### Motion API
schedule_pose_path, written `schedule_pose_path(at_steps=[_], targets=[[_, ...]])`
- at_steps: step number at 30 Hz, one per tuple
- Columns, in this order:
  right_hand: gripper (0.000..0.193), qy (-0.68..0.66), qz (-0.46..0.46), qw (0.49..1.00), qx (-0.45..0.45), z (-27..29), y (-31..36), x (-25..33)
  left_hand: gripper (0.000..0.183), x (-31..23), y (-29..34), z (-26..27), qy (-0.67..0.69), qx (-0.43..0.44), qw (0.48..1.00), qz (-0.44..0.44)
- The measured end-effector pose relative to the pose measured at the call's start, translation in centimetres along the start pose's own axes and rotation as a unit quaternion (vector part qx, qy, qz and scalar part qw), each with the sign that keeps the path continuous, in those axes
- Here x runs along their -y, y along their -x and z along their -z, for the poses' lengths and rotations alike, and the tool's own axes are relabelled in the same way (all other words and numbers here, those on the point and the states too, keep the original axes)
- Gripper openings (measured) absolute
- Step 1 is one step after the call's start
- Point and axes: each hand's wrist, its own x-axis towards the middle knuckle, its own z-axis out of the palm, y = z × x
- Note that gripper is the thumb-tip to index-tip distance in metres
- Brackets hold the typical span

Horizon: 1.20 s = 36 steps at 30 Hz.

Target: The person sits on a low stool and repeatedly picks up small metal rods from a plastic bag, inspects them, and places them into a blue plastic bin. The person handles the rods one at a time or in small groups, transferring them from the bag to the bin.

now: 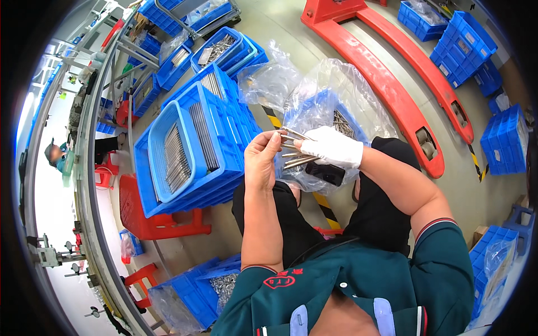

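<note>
The right hand [334, 147], in a white glove, is closed around a bundle of metal rods [295, 161] that fan out toward the left, held above the lap. The bare left hand [261, 159] meets them from the other side — its thumb and fingertips pressed together on the end of a single rod [292, 133] at the top of the fan. Just behind the hands a bag-lined crate [322, 109] holds more rods; to the left a blue basket [168, 151] sits in a larger crate [221, 120] with rods laid in neat parallel rows. Separating one rod cleanly probably calls for a firm gloved grip on the bundle, so the rest do not slide out, and a straight pull along the rod's length rather than a sideways pry — the ends look thin and could catch on the plastic bag [347, 84] below.
</note>
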Motion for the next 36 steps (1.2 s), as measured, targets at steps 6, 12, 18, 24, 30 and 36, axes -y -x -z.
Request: schedule_pose_path(at_steps=[6, 12, 18, 24, 30, 36], targets=[[0.051, 0.143, 0.029, 0.989, -0.015, 0.3, -0.5, -0.3, 0.017, -0.2, 0.2, 0.0, -0.032, -0.003, 0.999, 0.009], [0.051, 0.172, 0.036, 0.984, -0.033, 0.2, -0.9, -1.3, 0.016, -0.2, 0.3, -0.1, -0.046, 0.012, 0.999, 0.021], [0.049, 0.146, 0.044, 0.988, -0.016, 0.0, -0.6, -0.6, 0.019, -0.8, -0.1, 0.5, -0.037, -0.050, 0.998, -0.028], [0.052, 0.173, 0.033, 0.984, 0.015, -0.3, -0.4, 0.0, 0.021, -0.5, 0.1, 0.4, -0.014, 0.012, 0.999, 0.031], [0.052, 0.174, 0.036, 0.984, 0.022, -0.1, -0.6, -0.5, 0.021, -1.1, 0.4, 0.4, -0.006, 0.031, 0.998, 0.046], [0.050, 0.168, 0.035, 0.984, 0.038, -0.3, -0.6, -0.4, 0.021, -1.2, 0.6, 0.7, 0.020, 0.040, 0.997, 0.064]])
